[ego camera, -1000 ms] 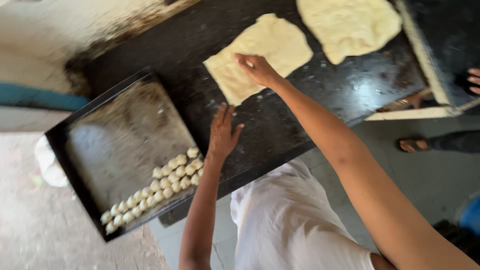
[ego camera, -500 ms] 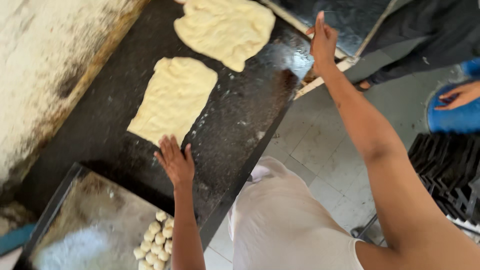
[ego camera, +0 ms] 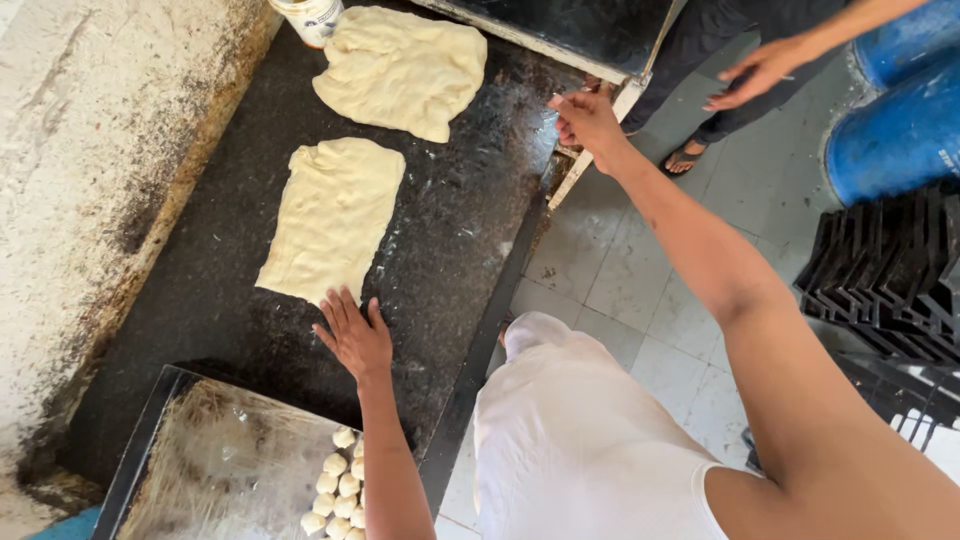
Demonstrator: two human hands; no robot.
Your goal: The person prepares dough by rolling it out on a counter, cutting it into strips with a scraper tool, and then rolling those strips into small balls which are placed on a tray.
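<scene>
Nearest you, at the bottom edge, a metal baking tray (ego camera: pixel 190 470) sits on the counter with small pale dough balls (ego camera: pixel 335 490) clustered at its right side; the frame cuts both off. Your left hand (ego camera: pixel 355 335) lies flat on the dark counter (ego camera: pixel 470 250), fingers spread wide and holding nothing, its fingertips just touching the near edge of the oblong dough sheet (ego camera: pixel 335 215). That sheet lies flat mid-counter, just beyond the tray. Farther on, a second, wider dough sheet (ego camera: pixel 405 70) lies close beyond it, not touching. At the very top sits a round container (ego camera: pixel 310 15) with a pale label band; only its lower part shows.

Your right hand (ego camera: pixel 585 120) reaches out past the counter's far right corner, fingers curled loosely together; you cannot tell whether it grips anything. Just beyond it, another person's hand (ego camera: pixel 760 70) hangs open over the tiled floor, and their sandalled foot (ego camera: pixel 685 155) stands below. Blue barrels (ego camera: pixel 895 120) and a stack of black crates (ego camera: pixel 885 275) stand at the right, all partly cropped.
</scene>
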